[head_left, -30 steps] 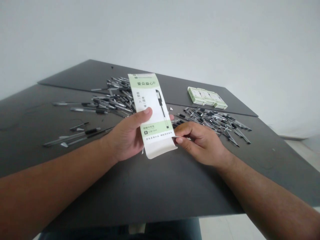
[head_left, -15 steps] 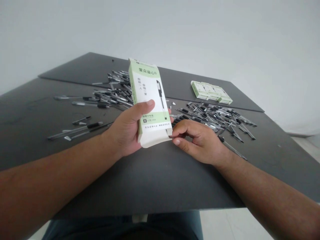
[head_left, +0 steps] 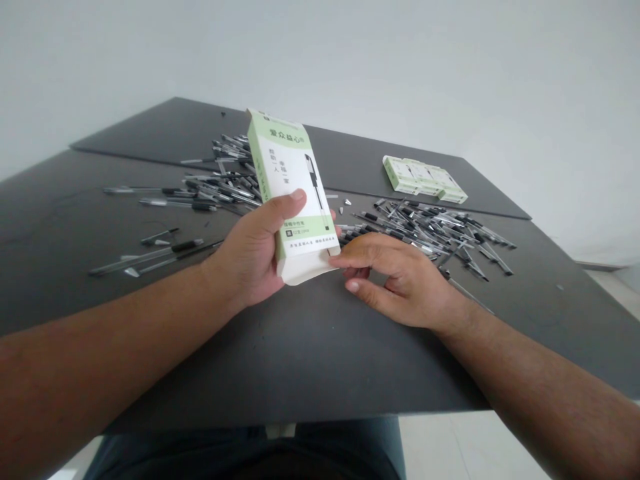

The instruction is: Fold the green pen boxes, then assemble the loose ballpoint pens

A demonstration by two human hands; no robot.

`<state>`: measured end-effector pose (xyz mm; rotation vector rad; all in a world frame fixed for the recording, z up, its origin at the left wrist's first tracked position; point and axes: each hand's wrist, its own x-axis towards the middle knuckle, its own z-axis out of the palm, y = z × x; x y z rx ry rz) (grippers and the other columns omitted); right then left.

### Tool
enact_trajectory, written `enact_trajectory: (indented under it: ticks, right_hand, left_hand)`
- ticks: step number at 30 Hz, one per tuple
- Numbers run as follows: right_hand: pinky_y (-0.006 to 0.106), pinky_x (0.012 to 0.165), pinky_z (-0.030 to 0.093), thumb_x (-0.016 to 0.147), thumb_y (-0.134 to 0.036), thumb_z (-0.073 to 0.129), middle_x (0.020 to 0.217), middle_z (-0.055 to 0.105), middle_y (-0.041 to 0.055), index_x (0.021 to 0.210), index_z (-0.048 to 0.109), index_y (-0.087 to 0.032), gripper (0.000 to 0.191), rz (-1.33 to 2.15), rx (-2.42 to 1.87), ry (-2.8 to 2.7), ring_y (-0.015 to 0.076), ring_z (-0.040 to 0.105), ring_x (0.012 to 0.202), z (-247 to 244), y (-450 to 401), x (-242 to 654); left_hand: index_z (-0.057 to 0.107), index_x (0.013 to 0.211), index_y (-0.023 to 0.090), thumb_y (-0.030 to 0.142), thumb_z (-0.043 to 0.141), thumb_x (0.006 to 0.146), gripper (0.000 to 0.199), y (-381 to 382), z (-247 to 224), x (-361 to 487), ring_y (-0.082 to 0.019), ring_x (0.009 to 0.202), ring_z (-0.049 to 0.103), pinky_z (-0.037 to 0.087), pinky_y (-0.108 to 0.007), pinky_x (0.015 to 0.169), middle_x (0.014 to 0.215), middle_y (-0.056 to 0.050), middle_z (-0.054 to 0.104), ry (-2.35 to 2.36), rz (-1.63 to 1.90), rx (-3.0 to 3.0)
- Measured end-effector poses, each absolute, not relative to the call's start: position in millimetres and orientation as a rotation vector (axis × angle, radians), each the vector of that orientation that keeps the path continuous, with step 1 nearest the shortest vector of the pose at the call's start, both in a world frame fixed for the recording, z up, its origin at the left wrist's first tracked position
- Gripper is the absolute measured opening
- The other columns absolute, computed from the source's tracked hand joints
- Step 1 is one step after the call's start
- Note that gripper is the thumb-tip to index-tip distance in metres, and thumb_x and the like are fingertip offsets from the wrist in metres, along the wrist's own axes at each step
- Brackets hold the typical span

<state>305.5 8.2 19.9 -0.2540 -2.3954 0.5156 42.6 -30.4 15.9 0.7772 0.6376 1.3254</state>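
Note:
A white and green pen box (head_left: 296, 170), printed with a black pen, is tilted up above the table. My left hand (head_left: 257, 250) wraps around its lower part, thumb across the front face. At the box's near end, a white flap (head_left: 307, 265) sticks out toward me. My right hand (head_left: 395, 277) touches the right corner of that end with its index fingertip. Its thumb is apart from the index finger, and nothing shows between them. The other right fingers are curled and partly hidden.
Loose black and clear pens lie in a left pile (head_left: 220, 187) and a right pile (head_left: 425, 230) on the dark grey table (head_left: 300, 367). Several pens (head_left: 150, 257) lie nearer on the left. More green and white boxes (head_left: 425, 177) sit together at the back right.
My right index finger has moved left onto the box's end corner, and the thumb has parted from it. The box has shifted slightly left and up in view, still in my left hand.

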Motion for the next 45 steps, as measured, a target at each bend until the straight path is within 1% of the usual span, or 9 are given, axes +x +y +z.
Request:
enact_trajectory:
  ticks: [4,10,16,23,29,31,36,39,45]
  right_hand:
    - [0.035,0.097,0.077,0.118,-0.023,0.084,0.135,0.093,0.0128,0.157,0.087,-0.025,0.039,0.479,-0.257,-2.408,0.0215,0.09,0.115,20,8,307]
    - [0.034,0.1,0.076,0.118,-0.024,0.084,0.129,0.093,0.013,0.153,0.09,-0.022,0.035,0.451,-0.28,-2.393,0.021,0.09,0.112,21,6,307]
    - [0.034,0.095,0.077,0.119,-0.026,0.084,0.127,0.093,0.0106,0.152,0.089,-0.025,0.034,0.464,-0.274,-2.403,0.0201,0.089,0.108,22,7,307]
    - [0.036,0.094,0.077,0.118,-0.026,0.084,0.124,0.092,0.0096,0.144,0.089,-0.025,0.026,0.434,-0.291,-2.406,0.0214,0.087,0.107,25,5,307]
    - [0.034,0.087,0.077,0.117,-0.029,0.086,0.128,0.091,0.0103,0.141,0.088,-0.026,0.024,0.466,-0.345,-2.386,0.0215,0.086,0.103,24,4,307]
    - [0.034,0.09,0.077,0.117,-0.028,0.085,0.132,0.091,0.0107,0.145,0.087,-0.026,0.027,0.487,-0.321,-2.407,0.023,0.087,0.112,23,5,307]
    - [0.041,0.112,0.076,0.117,-0.027,0.086,0.136,0.091,0.0132,0.147,0.088,-0.024,0.03,0.449,-0.255,-2.47,0.0262,0.088,0.128,24,7,310]
    - [0.042,0.115,0.075,0.118,-0.028,0.086,0.138,0.091,0.0125,0.148,0.09,-0.026,0.03,0.438,-0.27,-2.479,0.0262,0.089,0.128,24,7,310]
    - [0.043,0.12,0.075,0.117,-0.027,0.085,0.144,0.092,0.0137,0.152,0.089,-0.025,0.035,0.442,-0.251,-2.475,0.027,0.09,0.134,26,6,309]
  left_hand:
    - [0.077,0.134,0.026,0.052,0.101,0.096,0.052,-30,15,43,-0.038,0.116,0.088,0.073,-0.053,0.103,0.114,-0.008,0.089,0.64,1.322,0.793]
    - [0.078,0.132,0.021,0.048,0.109,0.082,0.064,-34,20,51,-0.031,0.095,0.082,0.071,-0.046,0.085,0.107,-0.008,0.089,0.655,1.382,0.731]
    - [0.079,0.126,0.018,0.048,0.113,0.074,0.069,-35,23,56,-0.03,0.097,0.081,0.071,-0.045,0.084,0.107,-0.009,0.088,0.672,1.427,0.735]
    - [0.079,0.128,0.02,0.047,0.11,0.077,0.064,-33,22,52,-0.035,0.1,0.084,0.072,-0.051,0.09,0.107,-0.009,0.088,0.682,1.4,0.732]
    - [0.076,0.132,0.025,0.054,0.103,0.089,0.059,-30,15,47,-0.04,0.112,0.088,0.074,-0.053,0.095,0.111,-0.009,0.09,0.67,1.359,0.83]
    - [0.076,0.133,0.025,0.053,0.102,0.092,0.056,-29,14,46,-0.04,0.112,0.089,0.075,-0.051,0.094,0.112,-0.009,0.09,0.672,1.353,0.835]
    - [0.079,0.128,0.022,0.052,0.102,0.087,0.055,-31,17,49,-0.037,0.106,0.086,0.074,-0.049,0.089,0.108,-0.01,0.089,0.683,1.367,0.775]
    - [0.081,0.123,0.019,0.053,0.105,0.084,0.057,-32,20,50,-0.039,0.107,0.085,0.073,-0.052,0.091,0.11,-0.013,0.089,0.699,1.361,0.765]
    - [0.081,0.124,0.022,0.052,0.108,0.083,0.057,-32,19,51,-0.032,0.1,0.083,0.072,-0.046,0.089,0.108,-0.008,0.088,0.672,1.373,0.757]
